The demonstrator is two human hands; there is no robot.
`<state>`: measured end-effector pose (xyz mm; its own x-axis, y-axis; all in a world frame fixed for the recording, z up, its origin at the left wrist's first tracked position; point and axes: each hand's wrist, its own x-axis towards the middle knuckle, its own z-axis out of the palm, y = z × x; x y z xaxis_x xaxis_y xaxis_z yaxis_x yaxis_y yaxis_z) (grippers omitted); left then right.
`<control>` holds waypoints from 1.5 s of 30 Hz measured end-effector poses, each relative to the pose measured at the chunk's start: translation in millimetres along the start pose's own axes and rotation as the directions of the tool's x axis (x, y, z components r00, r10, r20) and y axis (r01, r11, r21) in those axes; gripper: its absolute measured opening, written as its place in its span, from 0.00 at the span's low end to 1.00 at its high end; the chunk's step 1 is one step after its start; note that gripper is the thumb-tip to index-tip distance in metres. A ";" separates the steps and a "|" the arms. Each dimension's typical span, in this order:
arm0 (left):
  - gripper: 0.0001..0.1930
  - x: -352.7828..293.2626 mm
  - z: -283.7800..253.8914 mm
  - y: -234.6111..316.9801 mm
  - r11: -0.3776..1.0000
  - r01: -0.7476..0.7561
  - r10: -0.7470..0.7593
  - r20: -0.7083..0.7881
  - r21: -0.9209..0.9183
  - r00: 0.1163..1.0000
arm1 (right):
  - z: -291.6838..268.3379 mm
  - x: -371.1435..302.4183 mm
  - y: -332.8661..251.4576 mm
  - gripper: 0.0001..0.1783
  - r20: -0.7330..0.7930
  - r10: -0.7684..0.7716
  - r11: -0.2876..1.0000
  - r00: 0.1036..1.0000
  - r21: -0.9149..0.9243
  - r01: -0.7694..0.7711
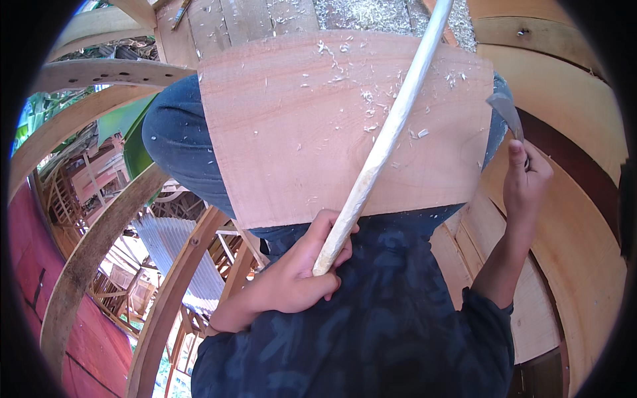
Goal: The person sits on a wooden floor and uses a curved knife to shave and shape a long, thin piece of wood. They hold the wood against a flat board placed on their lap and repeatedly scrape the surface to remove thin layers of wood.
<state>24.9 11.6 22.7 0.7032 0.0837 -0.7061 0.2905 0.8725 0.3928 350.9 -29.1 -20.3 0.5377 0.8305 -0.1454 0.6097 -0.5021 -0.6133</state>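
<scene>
My left hand (pixel 302 268) is closed around the near end of a long pale wooden stick (pixel 391 129), close to my body. The stick slants up and to the right, over a flat wooden board (pixel 285 139) on my lap, and runs out of the top of the view. Its surface looks whittled, with small facets. To the right of the board, my right hand (pixel 527 172) grips a knife (pixel 507 113) upright, its thumb against the base of the short, curved blade. The blade is apart from the stick. My fingers hide the knife's handle.
Curled wood shavings (pixel 368 99) lie on the board, with a thicker pile (pixel 361 13) on the plank floor beyond. A thin tool (pixel 180 14) lies at the far left. Wooden rails (pixel 106 232) rise on my left, plank walls (pixel 551 99) on my right.
</scene>
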 end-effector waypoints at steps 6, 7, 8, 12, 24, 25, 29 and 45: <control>0.33 1.9 9.5 12.8 0.845 -0.064 0.208 -0.215 0.531 0.954 | 11.3 -50.0 -54.5 0.32 0.401 -0.246 0.959 0.882 -0.030 0.281; 0.31 3.1 12.2 11.0 0.892 -0.074 0.198 -0.237 0.445 0.951 | 11.0 -53.7 -57.3 0.32 0.422 -0.253 0.956 0.871 -0.029 0.291; 0.32 2.9 12.2 10.8 0.882 -0.074 0.204 -0.234 0.466 0.951 | 13.5 -57.8 -60.1 0.32 0.442 -0.258 0.955 0.859 -0.019 0.297; 0.33 3.7 11.9 12.2 0.856 -0.075 0.218 -0.226 0.511 0.949 | 18.8 -58.5 -58.3 0.32 0.398 -0.318 0.918 0.860 -0.095 0.384; 0.32 -2.5 9.2 9.8 0.885 0.006 0.119 -0.238 0.466 0.964 | -5.6 -14.6 -10.2 0.32 -0.032 0.041 0.961 0.999 -0.271 -0.048; 0.32 -2.4 8.6 8.3 0.885 0.001 0.127 -0.243 0.466 0.962 | -6.9 -15.9 -13.8 0.32 0.022 0.001 0.972 1.000 -0.234 0.004; 0.32 2.5 4.5 12.4 0.786 -0.092 0.217 -0.133 0.611 0.967 | 2.9 -53.5 -49.3 0.32 0.308 -0.287 0.928 0.907 -0.145 0.343; 0.33 3.1 -2.7 8.2 0.849 -0.131 0.203 -0.088 0.511 0.975 | -7.7 -38.6 -24.1 0.33 0.197 -0.105 0.987 0.975 -0.097 0.126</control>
<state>27.7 20.3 22.1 0.6877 0.3014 -0.6604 0.4865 0.4839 0.7274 320.0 -51.0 6.1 0.3459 0.9097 -0.2300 0.7261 -0.4148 -0.5484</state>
